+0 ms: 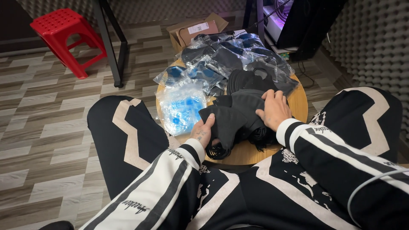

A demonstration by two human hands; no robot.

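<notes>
A black cloth [236, 113] lies on the near half of a round wooden table [300, 104], with a tangle of black straps [219, 150] hanging out at its near edge. The left hand [203, 133] grips the cloth's left edge, thumb on top and fingers tucked under the fabric, so it is closed on the cloth. The right hand [273, 110] lies flat on the cloth's right side, fingers spread and pressing down, not pinching anything. Both arms wear black sleeves with pale stripes, and the person's knees in matching black trousers stand on either side of the table.

On the table's left part, just beside the cloth, lies a clear plastic bag with blue pieces [181, 106]. Across the far half of the table is a heap of clear bags holding dark items [232, 57]. Beyond the table sits an open cardboard box [194, 30] on the floor. Well to the left of the table stands a red plastic stool [66, 38], with a black metal leg [111, 47] between stool and table.
</notes>
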